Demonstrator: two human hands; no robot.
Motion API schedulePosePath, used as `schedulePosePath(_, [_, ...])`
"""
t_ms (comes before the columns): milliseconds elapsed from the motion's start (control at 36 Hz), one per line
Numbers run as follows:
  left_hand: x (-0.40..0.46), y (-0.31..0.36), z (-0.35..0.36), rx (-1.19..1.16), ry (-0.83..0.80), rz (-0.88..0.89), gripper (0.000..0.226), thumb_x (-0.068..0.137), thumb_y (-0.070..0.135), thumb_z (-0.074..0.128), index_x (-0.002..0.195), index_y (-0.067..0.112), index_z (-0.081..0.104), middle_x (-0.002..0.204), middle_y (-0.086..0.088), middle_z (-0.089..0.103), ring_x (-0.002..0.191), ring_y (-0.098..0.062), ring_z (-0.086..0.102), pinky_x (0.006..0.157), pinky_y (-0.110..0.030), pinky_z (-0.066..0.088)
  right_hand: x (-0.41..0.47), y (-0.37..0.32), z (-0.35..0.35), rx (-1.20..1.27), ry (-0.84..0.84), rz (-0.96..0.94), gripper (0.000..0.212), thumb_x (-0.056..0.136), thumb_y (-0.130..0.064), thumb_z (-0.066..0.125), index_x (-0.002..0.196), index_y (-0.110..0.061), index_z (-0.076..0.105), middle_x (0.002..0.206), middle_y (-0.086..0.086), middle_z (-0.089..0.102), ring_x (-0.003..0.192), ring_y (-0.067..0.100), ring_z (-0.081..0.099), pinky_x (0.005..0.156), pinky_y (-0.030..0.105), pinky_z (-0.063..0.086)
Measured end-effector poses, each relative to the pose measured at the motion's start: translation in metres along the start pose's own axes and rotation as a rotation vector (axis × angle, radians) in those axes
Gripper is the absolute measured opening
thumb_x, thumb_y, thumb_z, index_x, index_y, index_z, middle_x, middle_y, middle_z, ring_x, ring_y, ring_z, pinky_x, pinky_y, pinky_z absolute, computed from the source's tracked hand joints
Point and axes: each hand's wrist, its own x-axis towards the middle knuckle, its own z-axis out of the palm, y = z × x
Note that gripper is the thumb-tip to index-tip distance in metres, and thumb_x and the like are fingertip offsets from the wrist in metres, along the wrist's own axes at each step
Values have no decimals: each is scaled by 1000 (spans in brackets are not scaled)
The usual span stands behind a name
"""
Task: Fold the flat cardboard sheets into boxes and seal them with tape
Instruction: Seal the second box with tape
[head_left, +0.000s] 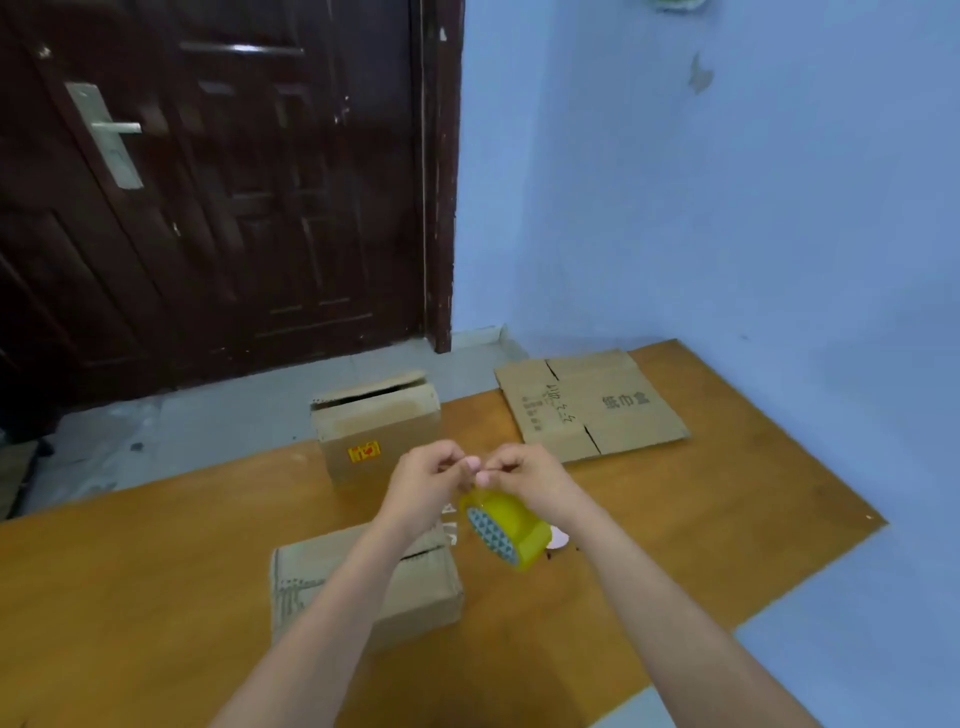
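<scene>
Over orange board, centre frame: our left hand and right hand meet fingertip to fingertip, seemingly pinching tape end; yellow tape roll hangs under right hand. Folded box at 7 o'clock, partly behind left forearm. Second box at 12, red-yellow sticker, unreadable. Flat cardboard sheet at 1 o'clock, print reads 纸巾盒. Dark door at 10.

Brightness: even, soft indoor light, blue cast on the wall.
Glare: pale sheen on the door at 10 o'clock.
Shadows: faint, under the forearms.
Sharpness: soft overall; both hands slightly blurred at centre.
Distortion: wide-angle bending toward 3 and 9 o'clock edges.
</scene>
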Motion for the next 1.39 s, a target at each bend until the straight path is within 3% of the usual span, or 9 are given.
schedulePosePath(111, [-2,9,-7,90,-22,39,25,92,21,59,68,18,55,65,-4,66,54,-18,64,58,-42,57,-12,-16,5,43,32,77,15,87,-20,65,73,-22,69,71,-8,63,69,5,55,72,26,43])
schedulePosePath(278, [1,12,-17,36,-23,3,25,96,19,53,73,9,56,61,-15,61,44,-24,59,46,-41,54,-39,-35,8,-3,112,211,55,92,-45,52,139,-18,45,135,-1,53,115,8,51,94,23,40])
schedulePosePath(472, [22,2,-25,-477,-52,-428,16,97,19,50,103,5,55,88,-16,61,39,-20,59,41,-32,53,-69,-38,11,308,136,92,46,81,-48,62,111,-13,64,107,11,67,102,25,63,96,43,45])
schedulePosePath(556, [27,5,-23,-435,-180,-531,21,97,11,42,109,1,57,85,-17,63,41,-21,62,41,-31,54,-71,-40,22,351,143,7,38,78,-31,65,105,-4,61,94,14,62,88,24,59,77,30,51])
schedulePosePath(722, [40,1,-26,-166,-161,-391,23,95,11,54,71,8,53,59,-10,45,36,-16,41,46,-31,51,-67,-39,40,358,220,29,55,66,-42,70,101,0,61,88,15,58,78,23,56,64,30,47])
schedulePosePath(917, [57,-19,-28,36,-16,-291,36,93,15,56,58,8,54,82,-14,69,65,-32,65,75,-48,56,-74,-15,47,104,144,320,41,84,-42,62,85,-1,60,82,12,58,81,23,58,69,35,44])
schedulePosePath(1056, [41,-30,-12,303,-65,-235,34,96,30,50,68,13,60,65,-3,65,66,-20,63,68,-31,48,-74,0,47,-123,82,483,61,63,-66,55,83,-8,57,110,9,52,69,19,54,59,26,38])
schedulePosePath(1167, [36,-53,-7,288,-14,-255,29,96,28,50,75,9,59,74,-6,63,73,-26,61,65,-31,46,-83,-11,46,-93,14,382,30,88,-39,60,74,-14,49,70,-2,46,57,10,46,59,27,38])
schedulePosePath(1389, [26,-76,-6,662,22,-98,30,99,35,41,83,13,54,81,-6,63,75,-28,57,58,-29,35,-102,11,69,74,95,327,22,89,-28,63,90,-6,60,71,-1,55,63,9,52,59,23,43])
